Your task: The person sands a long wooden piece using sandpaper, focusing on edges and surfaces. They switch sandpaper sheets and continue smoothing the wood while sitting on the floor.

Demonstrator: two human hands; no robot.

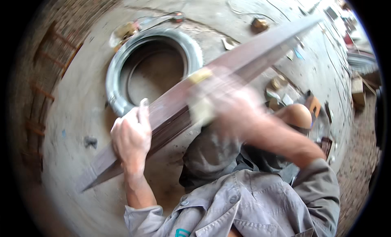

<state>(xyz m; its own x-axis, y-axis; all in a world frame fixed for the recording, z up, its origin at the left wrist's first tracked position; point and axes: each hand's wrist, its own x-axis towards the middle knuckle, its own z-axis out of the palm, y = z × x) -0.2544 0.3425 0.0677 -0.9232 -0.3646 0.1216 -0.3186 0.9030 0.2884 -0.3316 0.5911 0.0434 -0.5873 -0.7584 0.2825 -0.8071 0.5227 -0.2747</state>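
A long reddish-brown wooden board [171, 100] with a grooved side slants across in front of me, from lower left to upper right. My left hand [132, 133] is closed round its near-left part, thumb up along the edge. My right hand [240, 110], blurred by motion, presses on the middle of the board. Under and beside its fingers shows yellowish sandpaper [200, 76], folded over the board's top and near side. The fingertips of this hand are smeared. Below the board are my legs in grey trousers [214, 151].
A large coil of silvery wire [114, 80] lies on the concrete floor beyond the board. Cables and a red-and-black item [178, 17] lie past it. Wooden frames [55, 53] stand at left. Small scraps and an orange-brown piece [313, 105] lie at right, near a cardboard box [357, 91].
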